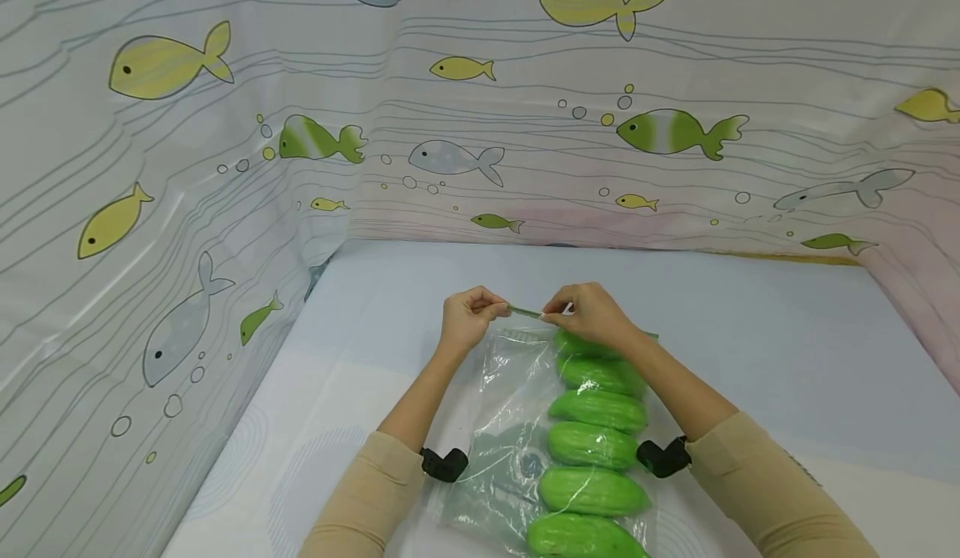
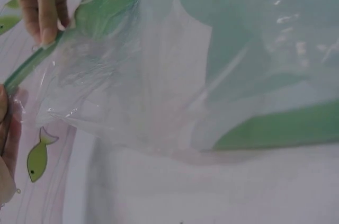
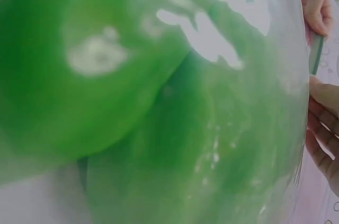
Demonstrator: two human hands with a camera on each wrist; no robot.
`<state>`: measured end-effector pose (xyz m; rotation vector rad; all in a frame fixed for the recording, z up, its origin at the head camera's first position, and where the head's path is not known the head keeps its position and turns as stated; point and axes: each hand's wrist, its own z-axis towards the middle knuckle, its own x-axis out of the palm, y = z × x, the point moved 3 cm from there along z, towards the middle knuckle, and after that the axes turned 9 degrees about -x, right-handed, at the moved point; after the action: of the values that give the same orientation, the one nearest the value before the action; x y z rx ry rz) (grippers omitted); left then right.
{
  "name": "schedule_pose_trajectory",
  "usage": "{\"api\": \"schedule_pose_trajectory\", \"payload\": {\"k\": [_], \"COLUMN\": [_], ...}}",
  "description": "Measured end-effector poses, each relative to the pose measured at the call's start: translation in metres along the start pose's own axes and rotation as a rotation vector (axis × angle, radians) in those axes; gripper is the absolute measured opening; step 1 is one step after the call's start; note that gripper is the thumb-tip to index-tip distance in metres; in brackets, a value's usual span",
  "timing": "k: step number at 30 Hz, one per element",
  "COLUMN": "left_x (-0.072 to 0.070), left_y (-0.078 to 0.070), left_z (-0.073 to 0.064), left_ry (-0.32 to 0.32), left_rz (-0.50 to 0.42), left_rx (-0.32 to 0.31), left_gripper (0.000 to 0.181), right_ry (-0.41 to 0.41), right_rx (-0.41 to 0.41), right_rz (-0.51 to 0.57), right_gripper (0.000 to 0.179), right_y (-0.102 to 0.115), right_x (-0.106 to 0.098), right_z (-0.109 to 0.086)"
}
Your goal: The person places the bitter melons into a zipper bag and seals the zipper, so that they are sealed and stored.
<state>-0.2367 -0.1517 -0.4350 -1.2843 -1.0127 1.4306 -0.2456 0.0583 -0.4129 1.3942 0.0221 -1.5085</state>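
Note:
A clear plastic zip bag (image 1: 513, 391) lies on the table, with a column of several glossy green oblong fruits (image 1: 592, 444) along its right side. At its far end, my left hand (image 1: 471, 314) pinches the green-edged strip of the bag's opening (image 1: 523, 312) between thumb and finger. My right hand (image 1: 588, 314) pinches the same strip a short way to the right. In the left wrist view the green strip (image 2: 29, 65) runs taut between both hands. Fruits (image 3: 175, 118) under shiny plastic fill most of the right wrist view, with my right hand (image 3: 324, 123) at its edge.
The table (image 1: 750, 333) has a pale cloth over it. Behind and to the left stands a curtain-like sheet (image 1: 480, 108) printed with fish. Black wrist cameras (image 1: 444, 465) sit at both forearms, close to the bag's sides.

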Motion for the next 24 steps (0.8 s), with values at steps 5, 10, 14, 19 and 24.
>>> {"api": "schedule_pose_trajectory", "payload": {"k": [5, 10, 14, 19, 24], "left_x": [-0.002, -0.004, -0.005, -0.006, -0.006], "left_y": [-0.014, -0.032, -0.031, -0.03, -0.029], "left_z": [-0.008, -0.018, -0.018, -0.017, -0.017], "left_ry": [0.022, 0.045, 0.047, 0.048, 0.039], "left_rz": [0.003, 0.024, 0.031, 0.016, 0.013], "left_rx": [-0.01, -0.002, -0.003, 0.0, -0.004], "left_gripper": [0.005, 0.006, 0.005, 0.006, 0.004], "right_ry": [0.008, 0.01, 0.007, -0.003, 0.002], "right_rx": [0.003, -0.006, -0.004, -0.015, -0.009], "right_rz": [-0.009, -0.019, -0.026, -0.041, -0.054], "right_gripper": [0.01, 0.01, 0.01, 0.009, 0.009], "right_y": [-0.002, -0.005, -0.006, -0.008, -0.01], "right_x": [0.0, 0.0, -0.002, -0.004, -0.005], "right_z": [-0.002, -0.004, -0.005, -0.008, -0.01]}}
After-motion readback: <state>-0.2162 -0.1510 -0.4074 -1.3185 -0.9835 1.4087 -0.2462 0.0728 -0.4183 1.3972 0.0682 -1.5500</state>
